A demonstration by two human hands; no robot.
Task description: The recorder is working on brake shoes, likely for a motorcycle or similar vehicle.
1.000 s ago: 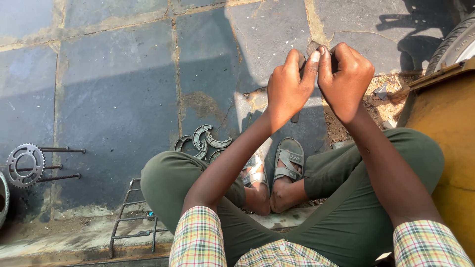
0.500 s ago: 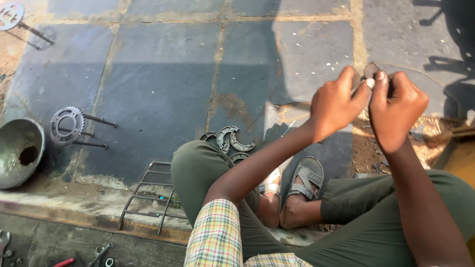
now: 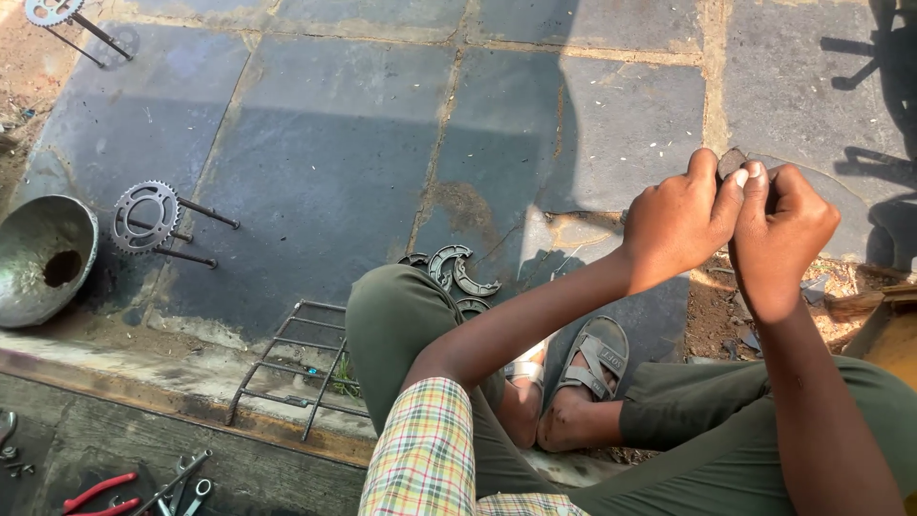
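The left hand (image 3: 680,222) and right hand (image 3: 778,234) were raised together in front of the seated person, knuckles touching, both pinched on a small dark part (image 3: 734,161) whose curved edge just showed above the fingertips. The left thumb pressed against the right forefinger, so the part sat clamped between the two hands, well above the ground and over the edge of a paving slab (image 3: 315,182). Most of it was hidden by the fingers; its full shape could not be told.

The grip looked tight but narrow. With so little of the part standing free, a slip of either thumb could likely let it drop onto the stone or into the loose dirt (image 3: 726,306) beside the right knee, where a dark piece would be hard to find. If its edge was sharp or worn, pressing or bending it bare-handed could nick a fingertip.

Below the hands, the crossed feet in sandals (image 3: 597,358) lay directly under the work, so a fall could strike the toes. Just past the left knee lay curved brake shoes (image 3: 458,272), near enough to be kicked and scattered if the legs shifted. Farther left sat a wire rack (image 3: 287,368), a sprocket (image 3: 145,215) on long bolts, a dented metal bowl (image 3: 43,258), and red-handled pliers (image 3: 95,492) by the near kerb.
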